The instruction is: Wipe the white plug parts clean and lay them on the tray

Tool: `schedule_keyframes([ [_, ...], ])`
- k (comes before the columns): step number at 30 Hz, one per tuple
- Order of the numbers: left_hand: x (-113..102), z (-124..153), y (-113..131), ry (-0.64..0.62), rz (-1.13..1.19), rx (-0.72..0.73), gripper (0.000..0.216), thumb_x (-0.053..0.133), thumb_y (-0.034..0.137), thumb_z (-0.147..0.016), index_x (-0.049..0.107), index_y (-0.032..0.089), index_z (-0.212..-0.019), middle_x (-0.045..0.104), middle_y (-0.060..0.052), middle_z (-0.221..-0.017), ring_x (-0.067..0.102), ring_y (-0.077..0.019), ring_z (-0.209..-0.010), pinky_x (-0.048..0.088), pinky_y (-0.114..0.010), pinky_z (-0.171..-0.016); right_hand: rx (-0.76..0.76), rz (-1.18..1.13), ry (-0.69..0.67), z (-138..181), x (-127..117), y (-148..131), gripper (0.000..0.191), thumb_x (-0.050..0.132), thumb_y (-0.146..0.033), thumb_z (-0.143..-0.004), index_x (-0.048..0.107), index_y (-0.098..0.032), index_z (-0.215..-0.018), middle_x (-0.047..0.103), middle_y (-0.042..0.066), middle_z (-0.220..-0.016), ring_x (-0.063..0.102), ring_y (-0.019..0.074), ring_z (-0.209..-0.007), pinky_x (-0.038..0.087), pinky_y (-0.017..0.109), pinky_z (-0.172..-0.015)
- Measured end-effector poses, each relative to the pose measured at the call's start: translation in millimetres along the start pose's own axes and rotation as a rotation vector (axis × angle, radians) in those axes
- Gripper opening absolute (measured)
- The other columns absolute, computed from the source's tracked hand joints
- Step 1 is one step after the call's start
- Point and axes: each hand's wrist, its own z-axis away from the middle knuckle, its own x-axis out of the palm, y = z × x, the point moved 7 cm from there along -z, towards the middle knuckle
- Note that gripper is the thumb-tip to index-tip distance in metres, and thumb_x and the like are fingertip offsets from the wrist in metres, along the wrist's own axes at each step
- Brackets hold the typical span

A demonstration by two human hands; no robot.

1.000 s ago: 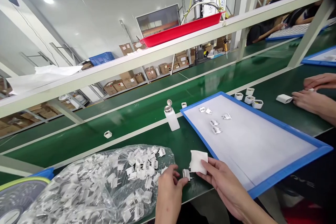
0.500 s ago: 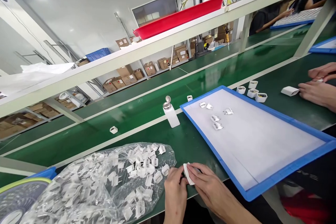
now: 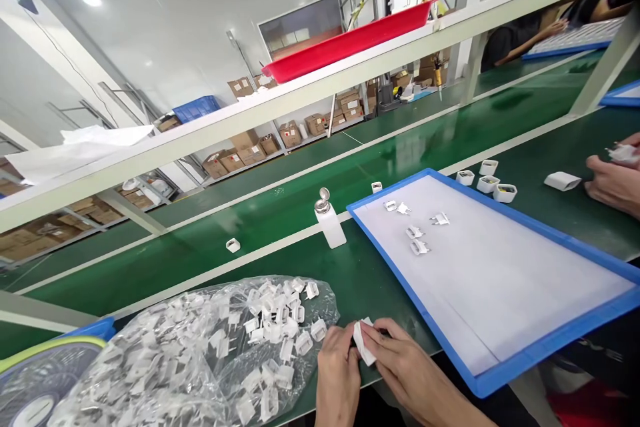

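Low in the view, at the near edge of the green bench, my two hands meet. My right hand [image 3: 400, 363] pinches a small white wipe cloth [image 3: 363, 341], folded over a small white plug part that the cloth hides. Closed fingers of my left hand [image 3: 337, 363] grip the same part from the left. Just to the left lies a clear plastic bag [image 3: 165, 360] heaped with several white plug parts [image 3: 280, 320]. To the right sits a blue-rimmed white tray [image 3: 530, 353] with several plug parts [image 3: 415, 235] on its far end.
A white dispenser bottle [image 3: 330, 221] stands beyond my hands. Loose white housings [image 3: 233, 245] lie on the conveyor belt, and small white cups [image 3: 487, 177] sit past the tray. Another person's hands [image 3: 613, 177] work at the right edge. A fan [image 3: 35, 383] sits at bottom left.
A second ago the cloth was open in my right hand and the plug part showed in my left. Since then the cloth has been folded over the part and both hands pressed together.
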Motion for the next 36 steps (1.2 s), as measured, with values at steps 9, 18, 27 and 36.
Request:
schedule_keyframes([
  [9,-3.0,8.8,-4.8,0.200,0.039,0.170,0.043,0.041,0.001,-0.084,0.077,0.013,-0.105,0.073,-0.012,-0.081,0.071,-0.0211,-0.076,0.061,-0.026,-0.062,0.222,-0.166,0.123,-17.2,-10.8,-4.4,0.032,0.041,-0.020,-0.098,0.070,-0.022,-0.085,0.065,0.006,-0.084,0.058,0.0244,-0.087,0.046,0.036,-0.074],
  [18,-34.0,32.1,14.9,0.466,0.199,0.169,0.044,0.044,0.005,-0.089,0.078,0.024,-0.109,0.078,-0.007,-0.092,0.071,-0.0200,-0.090,0.061,-0.023,-0.071,0.643,-0.740,0.256,-11.2,-31.1,1.9,0.032,0.066,-0.046,-0.086,0.075,-0.016,-0.091,0.072,0.006,-0.091,0.064,0.0240,-0.089,0.050,0.034,-0.080],
  [27,-46.6,32.4,27.4,0.560,0.313,-0.051,0.026,0.063,0.020,-0.079,0.082,0.021,-0.098,0.081,-0.008,-0.092,0.075,-0.0250,-0.086,0.063,-0.031,-0.077,0.647,-1.220,0.281,-11.9,-17.0,-26.2,0.043,0.084,-0.051,-0.072,0.081,-0.017,-0.099,0.076,0.009,-0.096,0.066,0.0257,-0.096,0.050,0.033,-0.092],
  [36,-48.3,30.6,22.6,0.651,0.426,-0.329,0.029,0.066,0.023,-0.076,0.081,0.018,-0.100,0.081,-0.008,-0.103,0.077,-0.0279,-0.093,0.063,-0.033,-0.081,0.546,-0.883,0.370,15.1,0.3,-17.7,0.051,0.071,-0.061,-0.081,0.081,-0.018,-0.107,0.070,0.005,-0.074,0.063,0.0253,-0.075,0.053,0.035,-0.077],
])
